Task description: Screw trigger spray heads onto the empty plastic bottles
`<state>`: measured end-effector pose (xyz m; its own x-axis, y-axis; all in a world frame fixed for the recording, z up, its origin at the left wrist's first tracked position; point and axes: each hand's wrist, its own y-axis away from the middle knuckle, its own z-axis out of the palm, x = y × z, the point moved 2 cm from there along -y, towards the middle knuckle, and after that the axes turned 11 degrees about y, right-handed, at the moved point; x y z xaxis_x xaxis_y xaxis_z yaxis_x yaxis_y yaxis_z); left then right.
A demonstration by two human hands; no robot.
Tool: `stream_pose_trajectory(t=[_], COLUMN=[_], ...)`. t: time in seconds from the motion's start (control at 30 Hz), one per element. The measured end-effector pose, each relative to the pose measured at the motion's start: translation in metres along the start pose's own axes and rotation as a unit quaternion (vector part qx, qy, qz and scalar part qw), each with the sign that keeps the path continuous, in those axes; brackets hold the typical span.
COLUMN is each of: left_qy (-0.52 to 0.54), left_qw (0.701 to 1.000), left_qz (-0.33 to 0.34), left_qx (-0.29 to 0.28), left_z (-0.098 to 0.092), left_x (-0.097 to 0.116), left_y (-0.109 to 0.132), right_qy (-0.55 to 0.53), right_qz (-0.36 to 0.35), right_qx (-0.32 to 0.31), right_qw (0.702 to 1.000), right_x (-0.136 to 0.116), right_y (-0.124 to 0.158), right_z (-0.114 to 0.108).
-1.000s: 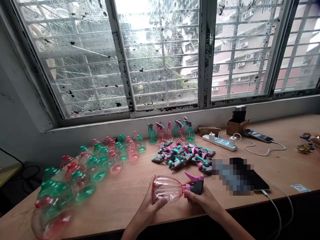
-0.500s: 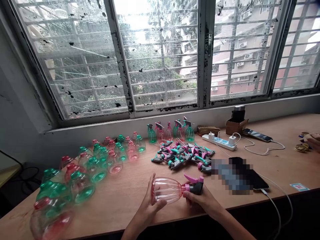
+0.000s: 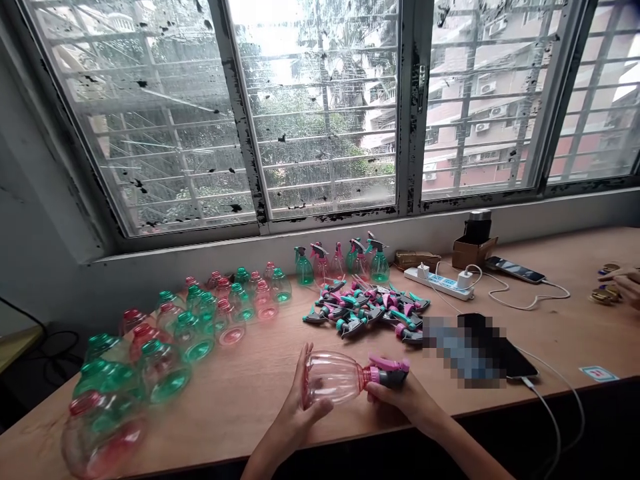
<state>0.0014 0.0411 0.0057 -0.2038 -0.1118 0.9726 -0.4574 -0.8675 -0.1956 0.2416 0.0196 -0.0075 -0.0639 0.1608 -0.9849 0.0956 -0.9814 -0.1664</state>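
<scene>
I register daylight through the windows [image 3: 325, 133] — the sky [image 3: 273, 20] clips to white at upper centre. The left wall [image 3: 30, 220] is dim; space below the tabletop [image 3: 240, 393] reads near-black. I note pale highlights on the held bottle [image 3: 333, 377], softness on the lower-left bottles [image 3: 103, 433], wide-angle slant at the edges — and pixelation over part of the phone [image 3: 520, 363].

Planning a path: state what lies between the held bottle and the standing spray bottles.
In the head view, a pile of loose spray heads lies between the held bottle and the standing spray bottles.
</scene>
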Motion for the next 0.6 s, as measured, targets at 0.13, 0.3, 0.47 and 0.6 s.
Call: stream_pose_trajectory(t=[0.13, 0.3, 0.47, 0.6], left_qy=[-0.007, -0.002, -0.017, -0.032], left_qw=[1.0, 1.0, 0.999, 0.998], left_qz=[-0.013, -0.007, 0.039, 0.04], left_qx=[0.016, 0.002, 0.008, 0.024], left_z=[0.003, 0.003, -0.002, -0.001], left_x=[0.007, 0.004, -0.002, 0.003], left_y=[0.002, 0.001, -0.002, -0.003], right_qy=[0.015, 0.008, -0.007, 0.001], right_qz=[0.005, 0.022, 0.018, 0.014], right_qx=[-0.012, -0.03, -0.042, -0.037], right_qw=[1.0, 0.999, 0.999, 0.999], right_x=[-0.002, -0.003, 0.003, 0.006], right_y=[0.0, 0.0, -0.001, -0.001], right_z=[0.002, 0.003, 0.001, 0.001])
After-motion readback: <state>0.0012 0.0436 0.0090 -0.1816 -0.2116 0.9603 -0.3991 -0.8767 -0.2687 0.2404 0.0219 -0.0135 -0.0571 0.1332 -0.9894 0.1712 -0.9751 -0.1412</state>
